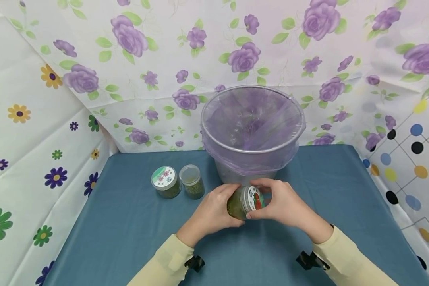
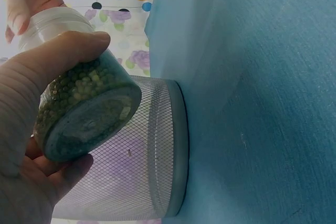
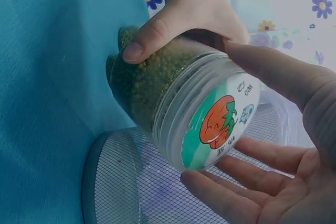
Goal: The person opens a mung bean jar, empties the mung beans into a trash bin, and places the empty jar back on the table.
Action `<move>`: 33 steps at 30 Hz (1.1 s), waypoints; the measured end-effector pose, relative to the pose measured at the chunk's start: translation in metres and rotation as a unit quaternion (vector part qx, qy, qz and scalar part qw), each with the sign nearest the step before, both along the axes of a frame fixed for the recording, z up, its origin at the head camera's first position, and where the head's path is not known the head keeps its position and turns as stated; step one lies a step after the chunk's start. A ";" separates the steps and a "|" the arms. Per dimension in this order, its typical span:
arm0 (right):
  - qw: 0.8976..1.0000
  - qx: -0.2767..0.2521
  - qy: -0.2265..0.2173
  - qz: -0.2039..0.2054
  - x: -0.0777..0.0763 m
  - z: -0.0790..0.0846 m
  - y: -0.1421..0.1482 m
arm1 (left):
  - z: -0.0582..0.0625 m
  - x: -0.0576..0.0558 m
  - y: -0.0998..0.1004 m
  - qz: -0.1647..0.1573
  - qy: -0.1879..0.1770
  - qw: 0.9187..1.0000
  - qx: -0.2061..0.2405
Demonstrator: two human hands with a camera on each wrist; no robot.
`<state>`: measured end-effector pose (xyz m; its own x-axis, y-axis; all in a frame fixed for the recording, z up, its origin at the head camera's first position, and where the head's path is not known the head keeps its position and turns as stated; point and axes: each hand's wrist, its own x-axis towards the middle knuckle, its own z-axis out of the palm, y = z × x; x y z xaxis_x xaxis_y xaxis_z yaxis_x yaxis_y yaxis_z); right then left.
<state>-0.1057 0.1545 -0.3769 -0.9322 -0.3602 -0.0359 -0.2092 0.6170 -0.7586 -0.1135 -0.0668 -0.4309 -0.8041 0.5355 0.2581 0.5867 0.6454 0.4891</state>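
A clear jar of green grains is held tilted over the middle of the table, just on the near side of a bin, its base turned left and its lid facing right. The left hand grasps the jar's body, thumb on one side and fingers curled around the other. The right hand grips the lid by its rim, thumb at the near edge and forefinger at the far edge, with the fingers spread wide around it and the palm off the label. The lid sits on the jar; whether it is screwed tight cannot be told. Much of the jar's body is hidden by the left hand, and in the left wrist view the label faces away.

The mesh bin stands at the far edge, with a translucent purple liner folded over its rim; the bin's floor is hard to make out. To the left, a jar with a flowered label and a narrower jar, partly filled with green grains, stand upright side by side. Whether the narrower one has a clear lid is uncertain. The blue cloth runs off the near edge of the head view, as do both pale sleeves.
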 end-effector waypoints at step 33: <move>0.999 -0.007 -0.033 -0.041 0.001 -0.001 -0.005 | -0.003 -0.001 0.000 -0.004 0.007 1.000 -0.001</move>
<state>-0.1051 0.1497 -0.3782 -0.9541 -0.2846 -0.0927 -0.1089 0.6187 -0.7781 -0.1145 -0.0670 -0.4336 -0.7964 0.5425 0.2673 0.5982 0.6417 0.4799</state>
